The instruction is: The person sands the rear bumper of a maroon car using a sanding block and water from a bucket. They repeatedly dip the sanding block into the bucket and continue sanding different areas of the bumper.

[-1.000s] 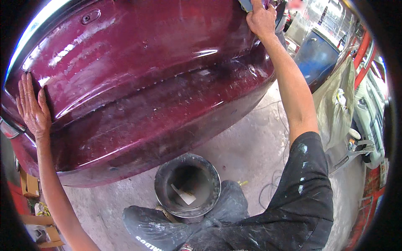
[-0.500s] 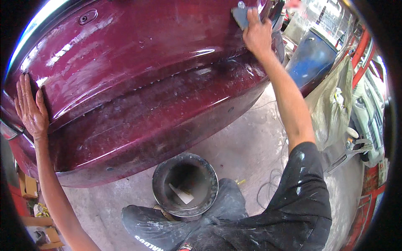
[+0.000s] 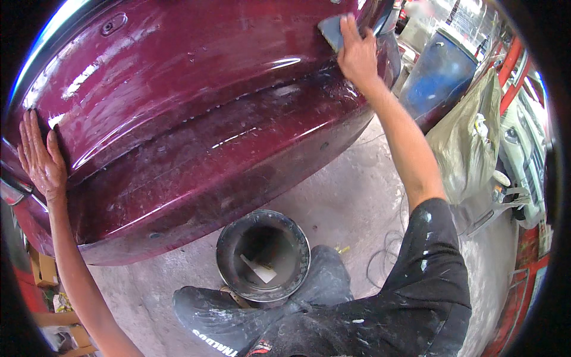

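The wet, maroon rear panel of a car (image 3: 178,65) curves across the upper part of the view, with its bumper (image 3: 196,184) below it. My right hand (image 3: 358,56) reaches to the far right side of the panel. Under its fingers a grey sheet of sandpaper (image 3: 329,31) is pressed against the paint. At the panel's left end my left hand (image 3: 43,157) lies flat with its fingers stretched out, holding nothing. Whitish streaks and wet shine mark the paint near it.
A black bucket (image 3: 223,256) stands between my knees, a white flat piece (image 3: 264,273) inside it. To the right are a blue drum (image 3: 437,83), a hanging plastic sheet (image 3: 470,140) and a cable (image 3: 377,262) on the concrete floor. Cardboard boxes (image 3: 44,268) sit at the left.
My right hand has slid the sandpaper a little left and toward me over the panel. The left hand stays flat in nearly the same place. The view has shifted slightly.
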### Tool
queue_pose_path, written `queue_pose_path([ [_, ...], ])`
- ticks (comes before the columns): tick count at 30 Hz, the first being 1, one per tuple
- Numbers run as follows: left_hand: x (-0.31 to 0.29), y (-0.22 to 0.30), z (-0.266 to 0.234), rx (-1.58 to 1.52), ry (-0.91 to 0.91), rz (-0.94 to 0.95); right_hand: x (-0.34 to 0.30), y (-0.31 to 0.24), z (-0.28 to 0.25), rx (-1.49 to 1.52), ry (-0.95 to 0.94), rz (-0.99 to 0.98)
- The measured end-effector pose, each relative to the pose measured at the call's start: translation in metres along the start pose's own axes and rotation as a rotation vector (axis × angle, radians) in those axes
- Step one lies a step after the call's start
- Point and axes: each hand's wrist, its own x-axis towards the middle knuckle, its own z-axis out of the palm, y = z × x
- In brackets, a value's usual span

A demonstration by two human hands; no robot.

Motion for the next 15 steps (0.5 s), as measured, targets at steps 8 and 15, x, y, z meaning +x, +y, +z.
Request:
queue_pose_path([
  [8, 0.002, -0.005, -0.002, -0.008, -0.014, 0.009, -0.032, -0.028, 0.001, 0.113, -0.061, 0.032],
  [15, 0.001, -0.001, 0.001, -0.001, 0.006, 0.000, 0.035, -0.013, -0.002, 0.045, -0.001, 0.055],
])
